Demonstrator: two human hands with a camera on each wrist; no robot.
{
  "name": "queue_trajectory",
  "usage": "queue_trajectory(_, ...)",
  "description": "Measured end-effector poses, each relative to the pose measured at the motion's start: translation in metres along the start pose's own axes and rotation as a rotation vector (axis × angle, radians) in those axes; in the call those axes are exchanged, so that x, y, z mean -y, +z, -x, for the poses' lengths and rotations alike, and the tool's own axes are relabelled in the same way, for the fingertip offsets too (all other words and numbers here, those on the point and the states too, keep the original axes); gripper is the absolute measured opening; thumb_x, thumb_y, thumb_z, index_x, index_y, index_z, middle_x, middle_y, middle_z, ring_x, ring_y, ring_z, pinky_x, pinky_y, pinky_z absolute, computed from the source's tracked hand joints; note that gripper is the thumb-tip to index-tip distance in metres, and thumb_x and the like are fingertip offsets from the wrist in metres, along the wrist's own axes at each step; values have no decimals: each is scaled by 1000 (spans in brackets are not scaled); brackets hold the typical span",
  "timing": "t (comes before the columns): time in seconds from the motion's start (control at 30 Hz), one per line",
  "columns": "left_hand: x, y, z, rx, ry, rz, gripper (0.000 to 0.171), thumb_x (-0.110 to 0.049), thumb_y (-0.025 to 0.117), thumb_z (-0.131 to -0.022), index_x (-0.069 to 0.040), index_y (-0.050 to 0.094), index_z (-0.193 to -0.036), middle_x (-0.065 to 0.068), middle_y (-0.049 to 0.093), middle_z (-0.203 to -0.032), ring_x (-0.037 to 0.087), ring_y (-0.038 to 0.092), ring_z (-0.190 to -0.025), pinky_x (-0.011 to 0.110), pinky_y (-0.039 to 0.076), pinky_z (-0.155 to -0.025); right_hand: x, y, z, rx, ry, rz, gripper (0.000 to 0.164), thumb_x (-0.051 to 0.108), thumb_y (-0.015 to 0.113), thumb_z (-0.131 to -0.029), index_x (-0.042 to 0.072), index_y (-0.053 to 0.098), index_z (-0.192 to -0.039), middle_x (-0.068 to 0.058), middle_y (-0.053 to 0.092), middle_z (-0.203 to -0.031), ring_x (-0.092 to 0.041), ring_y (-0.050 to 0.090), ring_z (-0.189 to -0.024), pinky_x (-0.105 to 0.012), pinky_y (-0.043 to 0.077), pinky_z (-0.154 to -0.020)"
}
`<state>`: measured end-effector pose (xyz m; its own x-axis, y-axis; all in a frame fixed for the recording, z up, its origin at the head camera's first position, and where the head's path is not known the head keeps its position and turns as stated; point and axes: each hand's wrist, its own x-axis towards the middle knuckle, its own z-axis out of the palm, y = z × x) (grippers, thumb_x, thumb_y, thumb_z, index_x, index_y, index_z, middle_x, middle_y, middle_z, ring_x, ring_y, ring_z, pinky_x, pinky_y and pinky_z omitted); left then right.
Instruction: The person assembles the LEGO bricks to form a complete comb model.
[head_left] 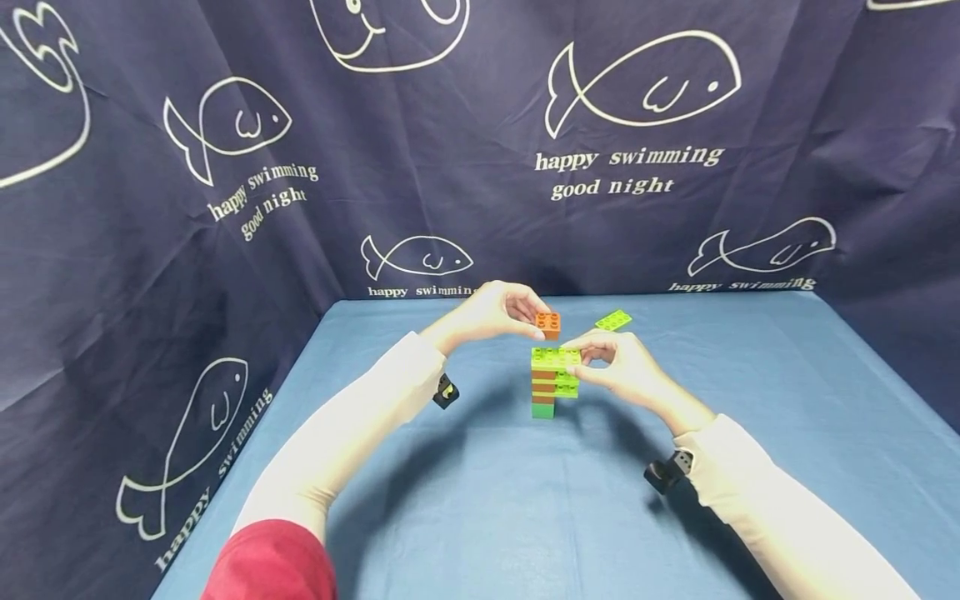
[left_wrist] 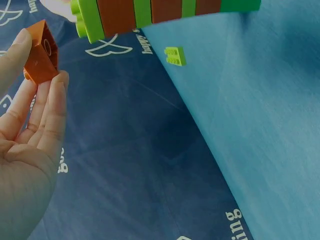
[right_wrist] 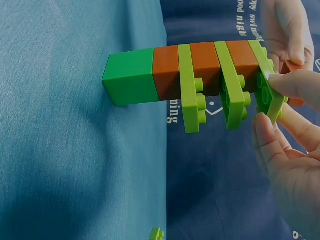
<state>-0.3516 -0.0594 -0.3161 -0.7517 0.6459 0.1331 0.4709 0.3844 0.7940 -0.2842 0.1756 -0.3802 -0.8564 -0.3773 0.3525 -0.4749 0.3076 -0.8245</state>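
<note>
A tower of toy building bricks (head_left: pixel 543 388) stands upright on the table. Its base is a green brick (right_wrist: pixel 131 77); above it, orange-brown bricks alternate with lime plates that jut out to the right. The topmost lime plate (head_left: pixel 549 358) is pinched at its jutting end by my right hand (head_left: pixel 621 363), thumb on one side and fingers on the other. My left hand (head_left: pixel 495 312) holds a loose orange brick (head_left: pixel 548 326) between thumb and fingertips, just above the tower top and apart from it. In the left wrist view that brick's hollow underside shows.
One loose lime plate (head_left: pixel 614 320) lies on the blue tabletop (head_left: pixel 480 517), behind the right hand. A dark curtain with fish drawings (head_left: pixel 465 167) hangs behind and to the left of the table. Each wrist wears a small black camera (head_left: pixel 667 473).
</note>
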Motion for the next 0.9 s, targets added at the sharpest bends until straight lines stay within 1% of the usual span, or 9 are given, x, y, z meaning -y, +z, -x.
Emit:
queue_trajectory(0.07, -1, 2, 1, 11, 8, 7, 35, -9, 85, -72, -5, 71, -104, 8, 72, -92, 14, 69, -85, 24, 58, -81, 0, 0, -1, -5, -14, -4, 28, -2, 76, -79, -4, 70, -106, -15, 65, -86, -8, 61, -75, -15, 51, -78)
queue_trajectory(0.17, 0, 4, 3, 21, 11, 12, 34, -9, 85, -72, -5, 71, -103, 8, 73, -92, 13, 69, -84, 24, 58, -80, 1, -1, -1, -6, -12, 2, 28, -2, 75, -79, -5, 70, -107, -14, 64, -85, -7, 60, -75, -15, 51, -77)
queue_trajectory(0.3, 2, 8, 7, 30, 10, 1, 33, -9, 85, -72, -4, 71, -102, 8, 74, -93, 12, 70, -83, 23, 58, -79, 1, -1, -1, -1, 13, 14, 29, 1, 76, -80, -4, 70, -108, -13, 64, -84, -7, 60, -75, -19, 52, -78)
queue_trajectory(0.47, 7, 13, 12, 22, 15, -24, 34, -9, 85, -73, -5, 71, -103, 7, 73, -94, 11, 69, -83, 22, 57, -80, 0, -1, 0, 3, 31, 14, 29, 2, 76, -80, -2, 70, -108, -13, 64, -85, -7, 61, -76, -22, 53, -79)
queue_trajectory(0.6, 10, 16, 16, 20, 26, -44, 33, -10, 85, -73, -5, 71, -103, 7, 73, -93, 10, 68, -83, 21, 57, -81, -1, 0, 0, 2, 33, 3, 30, 2, 76, -80, -2, 70, -109, -13, 64, -86, -7, 61, -76, -22, 53, -78)
queue_trajectory(0.67, 11, 18, 17, 18, 30, -49, 32, -10, 84, -73, -5, 71, -103, 7, 73, -94, 10, 68, -83, 20, 56, -81, -1, -1, 0, 0, 40, 1, 30, 3, 76, -80, -2, 70, -109, -12, 63, -85, -7, 61, -77, -20, 52, -78)
queue_trajectory(0.83, 14, 20, 18, 21, 32, -23, 32, -9, 84, -75, -4, 71, -103, 8, 73, -95, 10, 68, -83, 21, 57, -81, -3, 0, 1, 0, 51, -3, 31, 2, 76, -80, -2, 70, -110, -12, 62, -85, -6, 60, -77, -16, 51, -77)
queue_trajectory(0.9, 16, 21, 19, 14, 32, -16, 32, -9, 83, -75, -4, 70, -104, 9, 73, -95, 11, 68, -83, 21, 57, -82, -3, 0, 0, 1, 53, -5, 31, 3, 76, -81, -2, 70, -110, -11, 62, -85, -6, 60, -76, -17, 52, -77)
